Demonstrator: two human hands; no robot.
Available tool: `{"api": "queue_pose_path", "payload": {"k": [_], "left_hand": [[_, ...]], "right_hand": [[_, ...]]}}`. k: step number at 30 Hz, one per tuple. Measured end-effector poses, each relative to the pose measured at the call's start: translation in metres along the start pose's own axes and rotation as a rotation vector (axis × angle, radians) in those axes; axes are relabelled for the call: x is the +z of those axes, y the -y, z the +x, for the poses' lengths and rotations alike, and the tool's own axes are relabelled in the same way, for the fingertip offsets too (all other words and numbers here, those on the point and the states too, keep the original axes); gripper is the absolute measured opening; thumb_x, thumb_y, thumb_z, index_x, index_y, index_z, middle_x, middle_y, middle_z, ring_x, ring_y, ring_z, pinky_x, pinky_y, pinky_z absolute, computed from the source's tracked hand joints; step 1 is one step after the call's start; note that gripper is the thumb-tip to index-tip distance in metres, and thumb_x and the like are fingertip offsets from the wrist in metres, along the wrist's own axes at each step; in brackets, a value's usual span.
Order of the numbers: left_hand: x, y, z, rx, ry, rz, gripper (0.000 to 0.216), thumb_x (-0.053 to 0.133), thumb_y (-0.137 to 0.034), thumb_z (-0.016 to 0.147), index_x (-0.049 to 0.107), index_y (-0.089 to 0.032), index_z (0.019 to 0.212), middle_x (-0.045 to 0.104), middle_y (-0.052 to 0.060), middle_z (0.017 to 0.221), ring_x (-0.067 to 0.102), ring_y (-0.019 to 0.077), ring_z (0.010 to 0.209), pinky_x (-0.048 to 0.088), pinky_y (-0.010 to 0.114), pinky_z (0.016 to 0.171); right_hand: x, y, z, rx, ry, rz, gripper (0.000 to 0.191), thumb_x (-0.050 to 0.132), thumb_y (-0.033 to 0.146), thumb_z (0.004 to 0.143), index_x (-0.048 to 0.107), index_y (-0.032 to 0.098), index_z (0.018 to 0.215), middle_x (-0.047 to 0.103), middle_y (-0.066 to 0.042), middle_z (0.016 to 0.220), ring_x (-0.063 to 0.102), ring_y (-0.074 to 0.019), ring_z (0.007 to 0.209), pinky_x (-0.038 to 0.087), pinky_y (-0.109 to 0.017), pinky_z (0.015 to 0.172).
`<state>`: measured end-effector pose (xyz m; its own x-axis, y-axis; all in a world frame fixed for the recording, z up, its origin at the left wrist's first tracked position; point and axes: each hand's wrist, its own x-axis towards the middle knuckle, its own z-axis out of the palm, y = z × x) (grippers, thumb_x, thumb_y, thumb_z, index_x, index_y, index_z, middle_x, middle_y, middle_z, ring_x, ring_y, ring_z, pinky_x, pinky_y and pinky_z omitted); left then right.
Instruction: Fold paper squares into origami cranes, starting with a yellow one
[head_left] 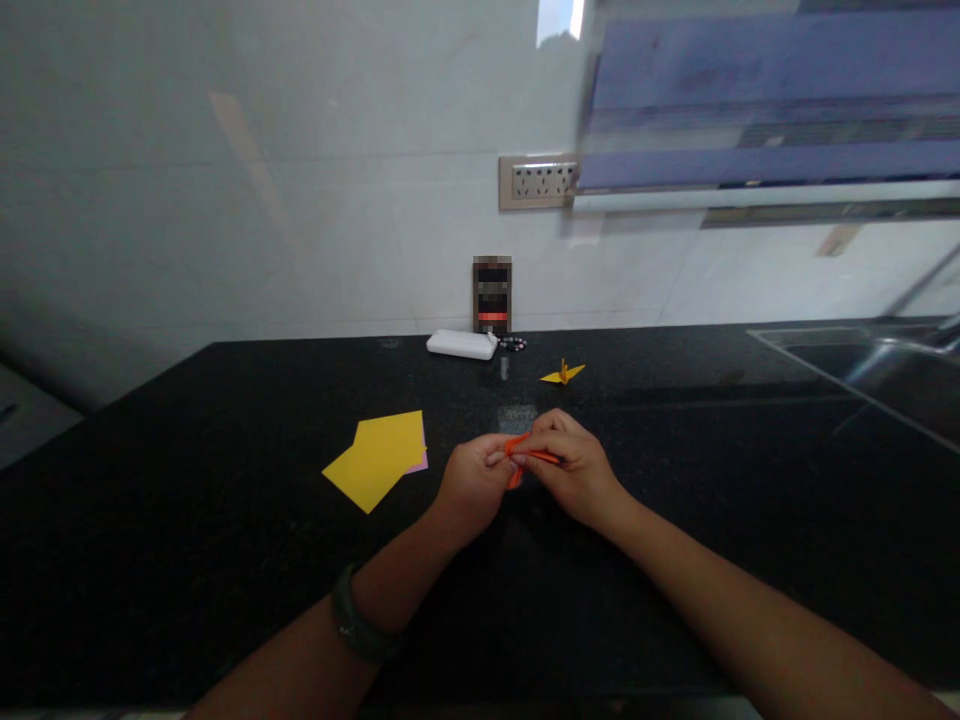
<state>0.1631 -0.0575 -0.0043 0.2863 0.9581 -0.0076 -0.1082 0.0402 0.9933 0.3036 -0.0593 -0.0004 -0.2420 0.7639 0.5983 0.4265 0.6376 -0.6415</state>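
Note:
A small folded piece of orange paper (520, 456) is held between both hands over the middle of the black counter (225, 520). My left hand (472, 483) pinches its left end with closed fingers; a dark band sits on that wrist. My right hand (571, 466) grips the right end, fingers curled round it. Most of the orange paper is hidden by the fingers. To the left of my hands lies a stack of yellow paper sheets (379, 457) with a pink edge showing beneath.
A finished yellow paper crane (562, 374) stands behind my hands. At the back wall lie a white flat box (462, 344) and a small upright dark object (492, 294). A wall socket (537, 182) is above. A steel sink (870, 370) occupies the right.

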Motion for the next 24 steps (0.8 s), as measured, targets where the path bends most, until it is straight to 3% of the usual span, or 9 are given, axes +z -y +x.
{"api": "queue_pose_path", "payload": {"k": [8, 15, 20, 24], "left_hand": [[-0.001, -0.005, 0.000, -0.140, -0.038, -0.142, 0.027, 0.061, -0.025, 0.066, 0.061, -0.010, 0.089, 0.065, 0.004, 0.071, 0.058, 0.0119, 0.062, 0.045, 0.023, 0.059], [0.000, -0.008, -0.001, -0.170, -0.055, -0.162, 0.024, 0.058, -0.023, 0.069, 0.060, -0.009, 0.088, 0.064, 0.004, 0.069, 0.059, 0.0126, 0.064, 0.046, 0.023, 0.058], [0.001, -0.006, -0.001, -0.143, -0.086, -0.163, 0.027, 0.060, -0.024, 0.068, 0.060, -0.009, 0.090, 0.065, 0.004, 0.070, 0.059, 0.0126, 0.063, 0.046, 0.023, 0.058], [0.001, -0.006, 0.000, -0.126, -0.113, -0.174, 0.026, 0.060, -0.022, 0.068, 0.059, -0.008, 0.090, 0.065, 0.004, 0.071, 0.059, 0.0119, 0.063, 0.046, 0.023, 0.058]], "right_hand": [[0.001, -0.004, 0.001, 0.179, -0.035, 0.190, 0.016, 0.052, 0.023, 0.078, 0.061, 0.019, 0.090, 0.056, -0.004, 0.081, 0.055, -0.0147, 0.075, 0.046, -0.028, 0.066], [0.001, -0.010, 0.003, 0.202, -0.042, 0.142, 0.003, 0.058, 0.019, 0.071, 0.060, 0.017, 0.071, 0.053, -0.002, 0.074, 0.052, -0.0141, 0.070, 0.045, -0.028, 0.063], [0.002, -0.007, 0.003, 0.226, -0.055, 0.157, 0.012, 0.058, 0.016, 0.070, 0.059, 0.017, 0.059, 0.052, -0.001, 0.067, 0.052, -0.0128, 0.065, 0.043, -0.027, 0.062], [0.005, -0.007, 0.002, 0.326, -0.084, 0.220, 0.004, 0.061, 0.018, 0.067, 0.061, 0.017, 0.063, 0.055, -0.001, 0.068, 0.053, -0.0134, 0.065, 0.043, -0.027, 0.061]]}}
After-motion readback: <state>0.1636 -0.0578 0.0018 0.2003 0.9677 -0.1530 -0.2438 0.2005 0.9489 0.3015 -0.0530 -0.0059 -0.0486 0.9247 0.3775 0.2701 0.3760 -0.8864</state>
